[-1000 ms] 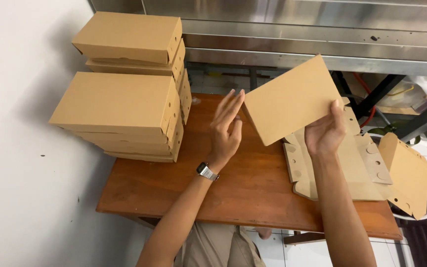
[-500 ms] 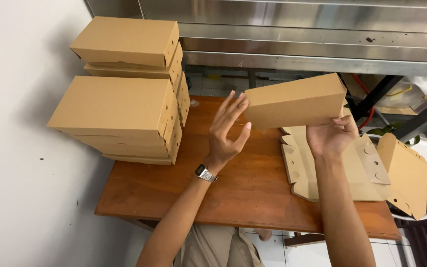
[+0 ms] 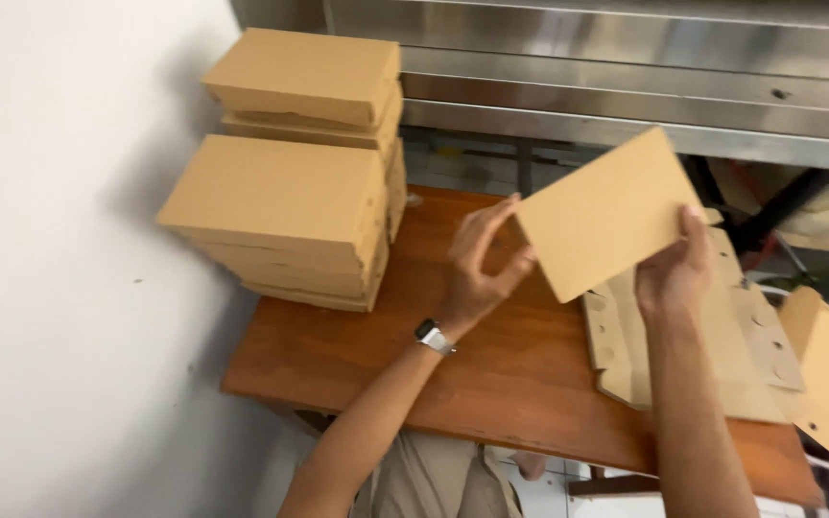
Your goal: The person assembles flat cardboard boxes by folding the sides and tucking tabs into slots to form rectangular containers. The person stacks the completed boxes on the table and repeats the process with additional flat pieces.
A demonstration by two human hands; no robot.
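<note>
Plain brown cardboard box (image 3: pixel 608 213), closed, tilted, raised above the table.

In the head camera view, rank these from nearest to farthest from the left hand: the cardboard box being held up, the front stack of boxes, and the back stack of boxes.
1. The held cardboard box, just right of the left hand, at its fingertips.
2. The front stack of boxes, to the hand's left on the wooden table.
3. The back stack of boxes, farther back by the wall.
</note>
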